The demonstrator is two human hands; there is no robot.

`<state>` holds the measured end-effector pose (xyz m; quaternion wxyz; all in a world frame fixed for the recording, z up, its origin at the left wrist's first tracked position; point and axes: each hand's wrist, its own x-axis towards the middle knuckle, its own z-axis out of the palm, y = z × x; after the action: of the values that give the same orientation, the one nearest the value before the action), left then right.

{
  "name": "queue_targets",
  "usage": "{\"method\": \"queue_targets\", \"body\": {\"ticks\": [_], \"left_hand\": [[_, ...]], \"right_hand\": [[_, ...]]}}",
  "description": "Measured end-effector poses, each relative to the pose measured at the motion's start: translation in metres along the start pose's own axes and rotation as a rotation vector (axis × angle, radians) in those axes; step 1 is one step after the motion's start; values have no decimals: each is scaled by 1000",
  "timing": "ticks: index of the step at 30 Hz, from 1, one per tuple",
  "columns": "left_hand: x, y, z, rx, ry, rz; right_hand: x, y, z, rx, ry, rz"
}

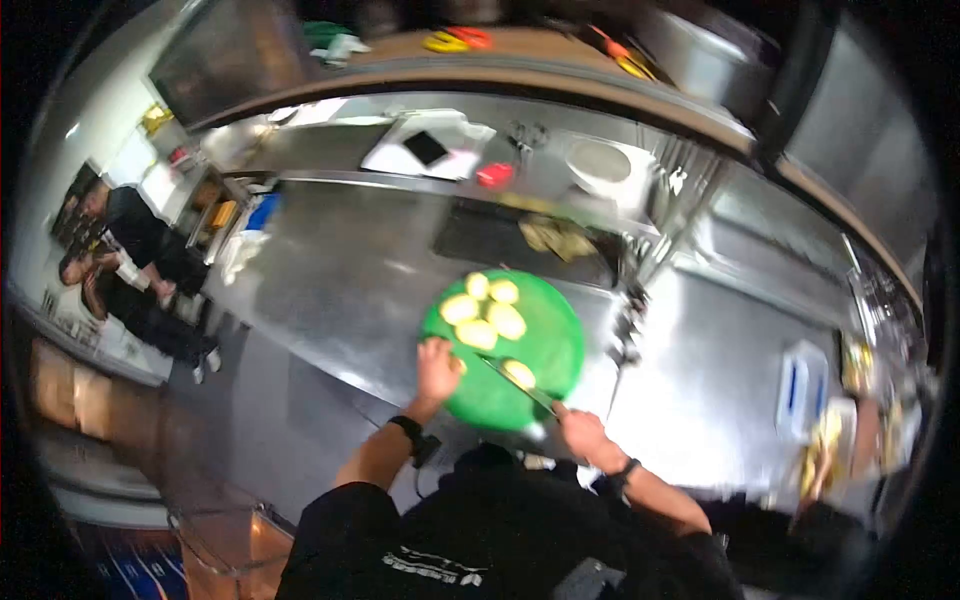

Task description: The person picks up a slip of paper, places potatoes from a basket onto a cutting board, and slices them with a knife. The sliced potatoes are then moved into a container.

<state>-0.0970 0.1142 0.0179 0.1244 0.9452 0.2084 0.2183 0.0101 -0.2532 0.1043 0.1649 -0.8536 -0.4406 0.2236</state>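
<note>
A round green cutting board point(555, 305) lies on the steel counter in front of me. Several pale yellow peeled potatoes point(478, 332) are grouped on its far left part. My right hand point(585, 435) is wrapped round the handle of a kitchen knife point(525, 388), its blade pointing up and left across the board. Beside the blade rests a single potato piece point(519, 374). At the board's left edge my left hand point(437, 368) has its fingers curled; a bit of pale yellow potato shows at the fingertips, mostly hidden.
Behind the board is a dark tray point(480, 237) with peelings point(556, 238). A white container point(802, 390) stands right, near another person's arm point(820, 470). Two people point(140, 250) stand far left. A shelf point(560, 70) overhangs the counter.
</note>
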Motion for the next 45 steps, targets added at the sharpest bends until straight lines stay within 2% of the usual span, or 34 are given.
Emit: {"method": "queue_targets", "body": {"ticks": [3,6,7,8,9,10,12,13,15,16,19,20,22,23,24,25,26,28,30,33,37,39,42,43,45], "left_hand": [[43,56,-40,-326,-101,103],[61,85,-18,-588,-542,285],[65,86,-10,-483,-706,499],[63,88,5,-515,-748,571],[70,94,7,-406,-816,604],[72,87,19,-478,-836,657],[83,93,25,-420,-925,690],[86,92,32,-480,-897,693],[88,97,33,-486,-983,575],[87,100,27,-498,-950,576],[92,89,19,-469,-806,563],[90,84,21,-460,-735,615],[78,66,18,-401,-594,651],[66,58,20,-418,-563,611],[56,55,27,-430,-530,566],[46,53,27,-427,-519,517],[43,60,17,-404,-508,482],[26,62,8,-404,-474,405],[13,66,10,-442,-427,322],[-3,70,17,-476,-395,228],[-7,75,16,-497,-384,221],[-3,71,12,-508,-385,250],[12,61,13,-543,-519,466],[17,64,15,-456,-559,527],[18,70,9,-486,-532,487]], "right_hand": [[-3,-10,12,-24,-95,102],[-7,-12,44,-33,-64,104],[-8,-16,42,-46,-43,103],[-7,-19,40,-21,-126,143],[-7,-27,30,12,-200,207],[-10,-20,48,193,-188,269],[-15,-33,37,82,-182,261],[-20,-44,26,47,-146,284],[-36,-59,13,23,-55,309],[-41,-65,9,28,-12,287],[-67,-67,-7,132,-124,436],[-81,-67,-11,195,-54,466],[-99,-36,18,257,-28,482],[-108,-25,23,313,31,393],[-108,-1,58,292,104,381],[-104,-6,60,349,176,450],[-92,-26,35,421,156,520],[-65,-40,25,516,149,580],[-44,-43,33,467,177,537],[-26,-51,44,429,198,483],[-20,-54,46,386,125,437],[-19,-60,39,350,95,445],[-19,-51,38,302,89,417],[-23,-42,48,280,82,436],[-24,-36,62,265,120,502]]}}
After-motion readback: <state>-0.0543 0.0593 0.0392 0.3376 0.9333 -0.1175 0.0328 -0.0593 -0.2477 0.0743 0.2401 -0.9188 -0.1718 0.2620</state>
